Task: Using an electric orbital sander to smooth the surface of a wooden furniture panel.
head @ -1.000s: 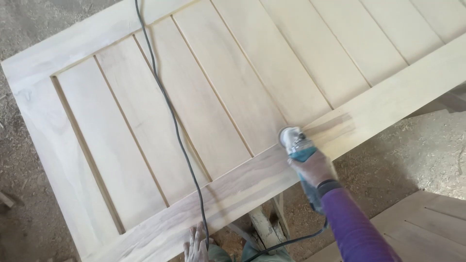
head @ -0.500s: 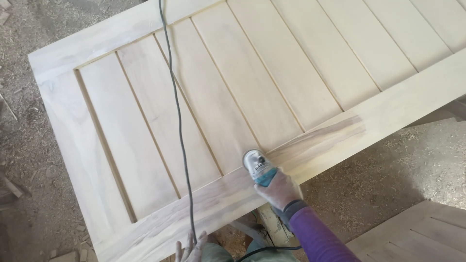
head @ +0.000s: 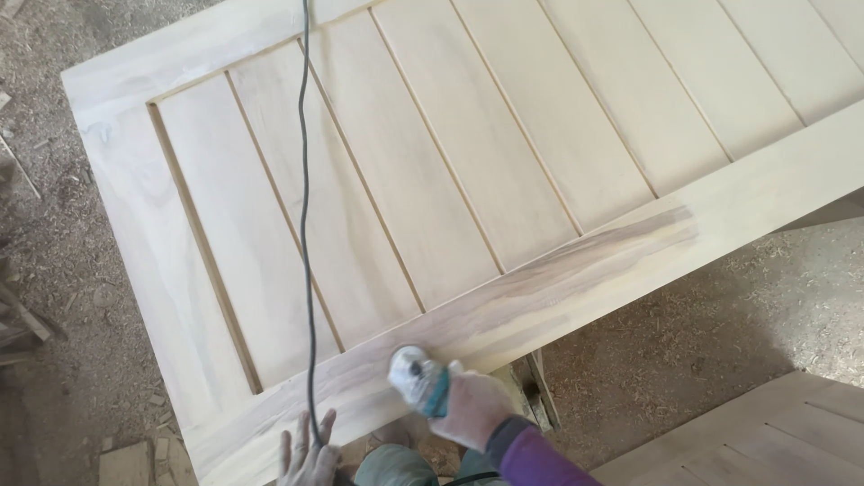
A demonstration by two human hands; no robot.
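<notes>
A pale wooden door panel (head: 468, 153) with several slats lies flat in front of me. My right hand (head: 477, 409) grips a teal-and-grey hand sander (head: 416, 376), which is pressed on the near frame rail (head: 558, 288), close to its left end. The rail looks darker and streaked where the grain shows. My left hand (head: 309, 450) rests at the panel's near edge, fingers spread, beside the sander's dark power cord (head: 304, 207), which runs across the slats toward the far side.
Sawdust and wood chips cover the floor (head: 720, 333) around the panel. A wooden support (head: 535, 396) shows under the near rail. Another slatted wooden piece (head: 747, 441) lies at the lower right. Scrap wood (head: 22, 315) sits at the left edge.
My right hand has slid the sander leftward along the near rail, away from the darker streaked stretch. My left hand has come further into view at the edge.
</notes>
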